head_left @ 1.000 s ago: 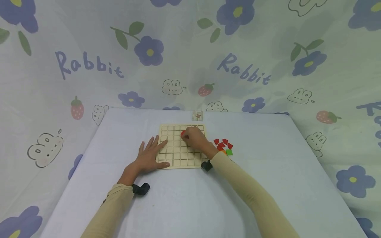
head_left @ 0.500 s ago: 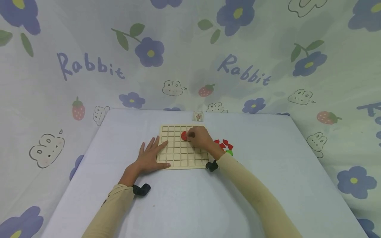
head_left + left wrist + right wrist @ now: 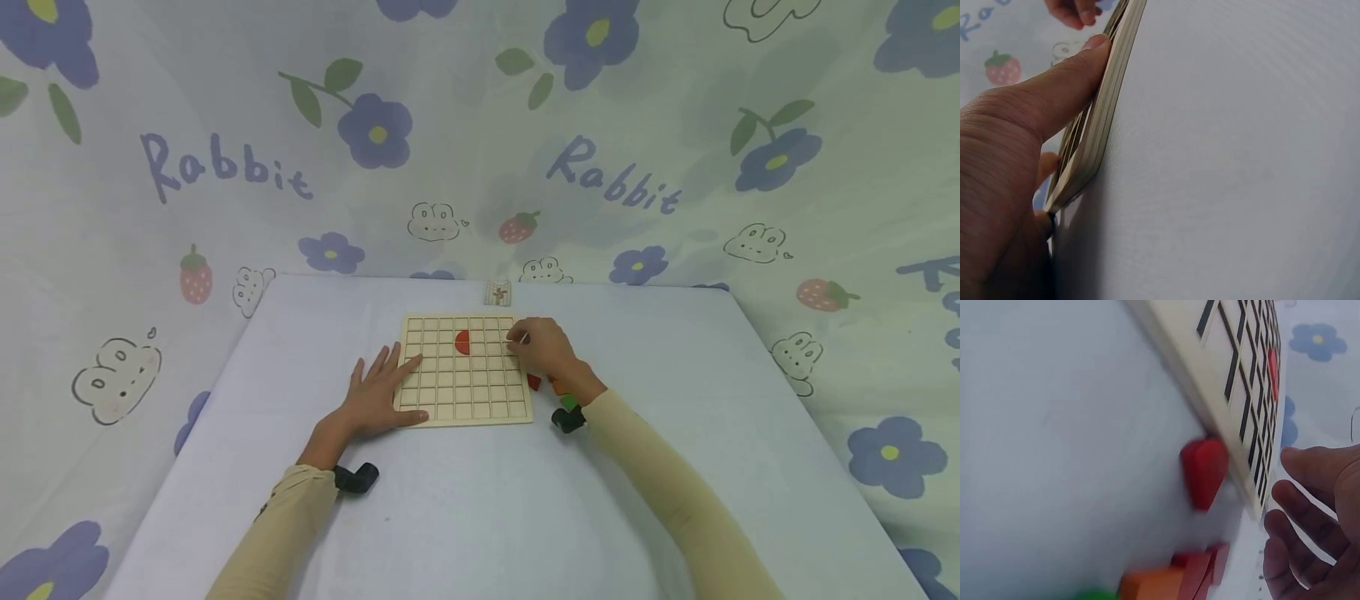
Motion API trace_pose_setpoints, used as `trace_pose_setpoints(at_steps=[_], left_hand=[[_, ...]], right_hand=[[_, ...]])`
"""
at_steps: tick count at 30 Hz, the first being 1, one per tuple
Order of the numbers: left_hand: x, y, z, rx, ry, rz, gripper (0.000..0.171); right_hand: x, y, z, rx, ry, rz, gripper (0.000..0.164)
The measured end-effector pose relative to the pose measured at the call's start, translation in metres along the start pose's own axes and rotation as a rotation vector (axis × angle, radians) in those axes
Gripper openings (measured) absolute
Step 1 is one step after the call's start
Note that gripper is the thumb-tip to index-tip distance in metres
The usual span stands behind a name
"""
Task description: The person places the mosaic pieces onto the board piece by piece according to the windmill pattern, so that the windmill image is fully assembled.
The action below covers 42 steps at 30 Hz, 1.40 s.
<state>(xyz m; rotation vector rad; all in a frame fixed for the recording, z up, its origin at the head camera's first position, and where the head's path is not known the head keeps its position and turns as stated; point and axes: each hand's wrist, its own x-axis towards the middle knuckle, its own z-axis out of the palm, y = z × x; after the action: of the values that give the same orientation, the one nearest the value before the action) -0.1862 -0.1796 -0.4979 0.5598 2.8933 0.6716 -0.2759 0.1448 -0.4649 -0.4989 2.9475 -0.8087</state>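
My left hand rests with spread fingers on the left side of a wooden grid board; up close in the left wrist view, its thumb lies along the board's edge. Two red quarter-round pieces sit together in grid cells, forming a half disc. At the board's right edge is my right hand, its fingers loosely bent. In the right wrist view, nothing shows between its thumb and fingers. A loose red piece lies against the board's edge, below that hand.
More red pieces, an orange piece and a green piece lie right of the board, partly hidden by my right hand and wrist. A small patterned square lies behind the board on the white table.
My right hand has let go of a red piece, which stays on the board as part of the half disc, and has moved right to the board's edge. My left hand has kept still.
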Motion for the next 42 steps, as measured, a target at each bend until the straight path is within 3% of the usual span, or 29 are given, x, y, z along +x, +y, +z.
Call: trace_pose_setpoints(at_steps=[11, 18, 24, 30, 37, 42], left_hand=[[0.0, -0.002, 0.0, 0.013, -0.001, -0.003, 0.107], [0.002, -0.005, 0.001, 0.02, -0.001, -0.002, 0.107], [0.002, -0.005, 0.001, 0.018, 0.0, -0.001, 0.107], [0.002, -0.004, 0.0, 0.007, 0.008, 0.0, 0.106], [0.001, -0.004, 0.002, 0.009, 0.005, -0.004, 0.107], [0.001, -0.003, 0.002, 0.01, 0.005, -0.008, 0.106]], right_hand=[[-0.015, 0.042, -0.017, -0.117, -0.031, 0.144, 0.032], [-0.024, 0.059, -0.025, -0.156, -0.093, 0.164, 0.034], [-0.029, 0.062, -0.029, -0.078, -0.125, 0.135, 0.027], [-0.026, 0.066, -0.024, -0.085, -0.135, 0.07, 0.031], [-0.024, 0.063, -0.016, -0.031, -0.115, 0.087, 0.015], [-0.023, 0.055, -0.013, -0.006, -0.122, 0.053, 0.022]])
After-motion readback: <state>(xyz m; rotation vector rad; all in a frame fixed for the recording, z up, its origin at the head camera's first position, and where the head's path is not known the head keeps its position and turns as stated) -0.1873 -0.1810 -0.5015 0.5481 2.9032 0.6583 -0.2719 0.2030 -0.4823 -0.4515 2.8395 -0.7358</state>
